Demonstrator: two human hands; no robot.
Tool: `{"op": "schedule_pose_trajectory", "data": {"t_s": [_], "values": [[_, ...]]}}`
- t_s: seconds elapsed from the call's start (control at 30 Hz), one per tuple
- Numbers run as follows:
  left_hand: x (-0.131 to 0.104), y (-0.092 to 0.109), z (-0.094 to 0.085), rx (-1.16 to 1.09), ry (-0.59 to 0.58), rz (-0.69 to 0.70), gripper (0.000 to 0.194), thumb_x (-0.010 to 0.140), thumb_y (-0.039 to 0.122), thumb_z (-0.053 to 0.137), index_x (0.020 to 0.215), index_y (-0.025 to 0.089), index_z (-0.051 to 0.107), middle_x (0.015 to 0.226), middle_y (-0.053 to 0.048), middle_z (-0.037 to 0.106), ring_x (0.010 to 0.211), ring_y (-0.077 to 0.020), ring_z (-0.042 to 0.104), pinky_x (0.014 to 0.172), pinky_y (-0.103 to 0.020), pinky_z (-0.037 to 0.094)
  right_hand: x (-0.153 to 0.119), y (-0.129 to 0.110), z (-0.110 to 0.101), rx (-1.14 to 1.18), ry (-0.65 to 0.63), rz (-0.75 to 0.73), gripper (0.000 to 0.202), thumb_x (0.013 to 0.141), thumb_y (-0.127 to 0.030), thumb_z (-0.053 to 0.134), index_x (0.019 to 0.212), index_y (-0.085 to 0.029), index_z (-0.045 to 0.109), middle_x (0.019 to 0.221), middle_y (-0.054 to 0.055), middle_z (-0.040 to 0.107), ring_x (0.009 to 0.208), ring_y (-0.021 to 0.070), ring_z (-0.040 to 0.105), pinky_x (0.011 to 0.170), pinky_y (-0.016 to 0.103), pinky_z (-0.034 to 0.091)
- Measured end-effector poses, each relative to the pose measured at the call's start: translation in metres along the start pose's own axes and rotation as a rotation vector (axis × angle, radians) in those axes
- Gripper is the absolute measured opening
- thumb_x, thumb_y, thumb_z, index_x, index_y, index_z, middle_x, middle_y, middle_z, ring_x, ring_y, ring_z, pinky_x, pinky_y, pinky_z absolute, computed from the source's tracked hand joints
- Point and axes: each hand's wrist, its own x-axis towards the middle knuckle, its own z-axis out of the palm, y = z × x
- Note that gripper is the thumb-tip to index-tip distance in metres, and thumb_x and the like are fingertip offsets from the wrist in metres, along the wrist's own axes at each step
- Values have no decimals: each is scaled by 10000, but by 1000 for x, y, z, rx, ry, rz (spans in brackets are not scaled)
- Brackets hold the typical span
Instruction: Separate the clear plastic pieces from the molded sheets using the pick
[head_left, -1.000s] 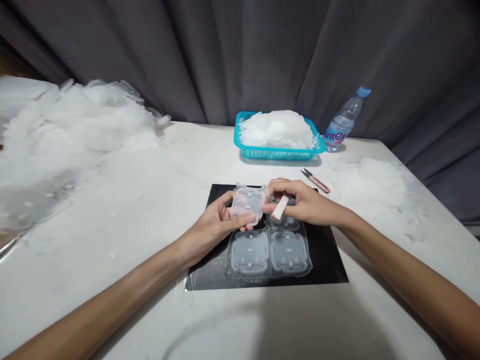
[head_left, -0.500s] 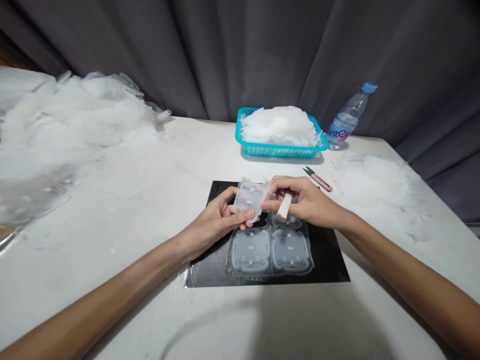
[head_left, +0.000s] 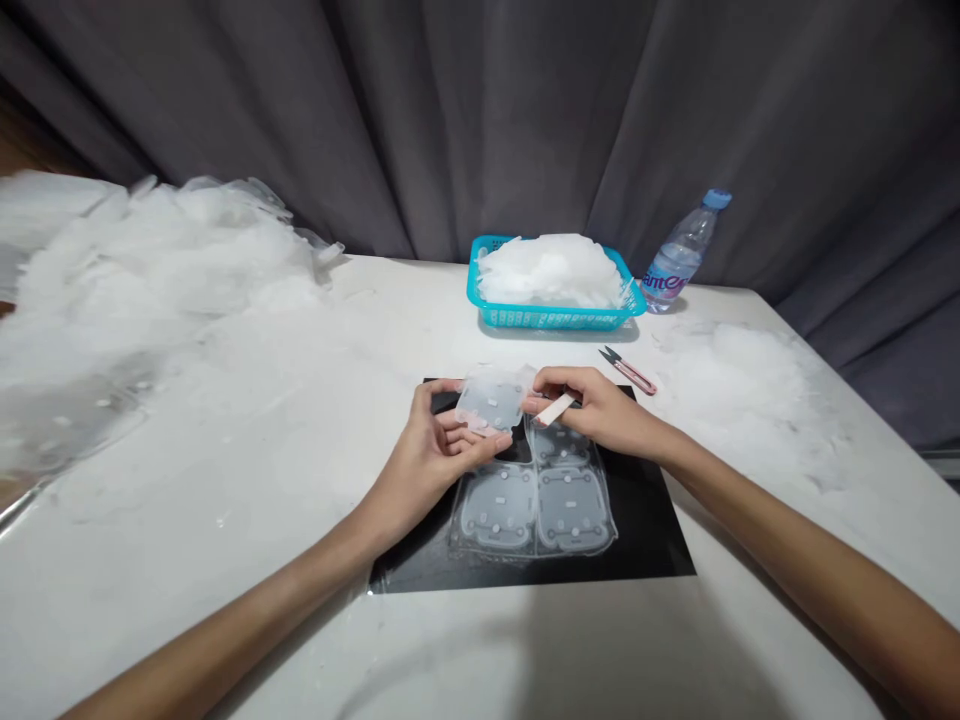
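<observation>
Between my hands, above a black mat, is a translucent rounded-square piece with ragged film at its top edge. My left hand holds it along the left and lower edges, thumb below. At its right edge, my right hand pinches the film and also has a flat whitish stick between its fingers. A clear sheet of similar pieces lies on the mat under my hands, with a dark gap at its upper left.
A blue basket heaped with white pieces stands at the back, beside a water bottle. Pink-handled snips lie in front. Translucent pieces pile up at the left; thin scraps lie at the right.
The piece has tilted and shifted slightly left. My left fingers have spread along its edge, and the stick in my right hand has turned flatter. The whole view has shifted slightly.
</observation>
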Motion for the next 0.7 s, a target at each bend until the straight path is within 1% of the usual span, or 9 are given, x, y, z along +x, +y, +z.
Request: {"op": "schedule_pose_trajectory", "data": {"t_s": [0.13,0.2,0.27,0.33,0.4,0.5,0.6,0.63,0.7], "values": [[2,-4,-6,237,75,122,734,803,374,877,1277,281,325,828,75,582,665,-117,575,663,-254,478,3,12,1,-130,82,-83,170,1001,-318,580,928,-190,665,918,28,623,865,181,575,829,310,433],[3,-4,-11,423,104,192,619,875,401,808,1283,270,361,844,59,548,696,-132,544,679,-272,466,3,18,1,-260,144,-98,164,1016,-311,566,1058,-195,675,1069,78,646,1008,220,604,931,353,440],[5,-2,-16,650,114,288,462,946,419,725,1282,259,451,881,28,540,771,-164,551,738,-308,470,2,22,0,-377,177,-88,179,1016,-296,573,1142,-201,657,1167,110,643,1103,249,595,983,388,433],[9,0,-19,861,106,413,361,978,425,682,1270,254,559,972,-23,563,919,-220,576,844,-362,481,2,24,0,-419,183,-73,170,1015,-281,575,1152,-204,641,1152,110,660,1087,251,598,966,392,443],[13,1,-20,1012,72,543,356,976,428,683,1280,251,629,1106,-80,590,1073,-283,570,948,-422,476,1,24,0,-411,171,-68,144,1019,-271,571,1131,-204,632,1075,89,685,1026,239,602,923,375,452],[22,0,-18,1121,-14,648,320,1013,400,628,1278,226,674,1279,-139,627,1196,-333,572,1018,-469,461,1,23,4,-405,153,-58,150,1019,-257,580,1154,-198,611,1039,76,698,1008,233,592,897,358,450],[28,-3,-15,1143,-81,633,265,1075,325,498,1210,215,698,1290,-135,695,1182,-329,625,1029,-481,449,2,24,9,-433,148,-67,189,1010,-272,616,1184,-202,585,1061,75,690,1010,237,586,887,354,451],[29,-3,-15,1139,-77,619,267,1083,311,472,1185,214,698,1252,-129,719,1148,-324,645,1018,-480,451,3,25,10,-453,147,-79,180,1010,-268,620,1175,-205,583,1063,74,685,1010,238,585,885,355,451],[30,-2,-16,1108,-9,600,255,1081,311,458,1136,204,683,1157,-121,744,1063,-309,671,973,-458,470,3,27,13,-518,144,-110,116,1019,-229,592,1133,-208,587,1056,73,678,1008,241,584,881,359,450]]}}
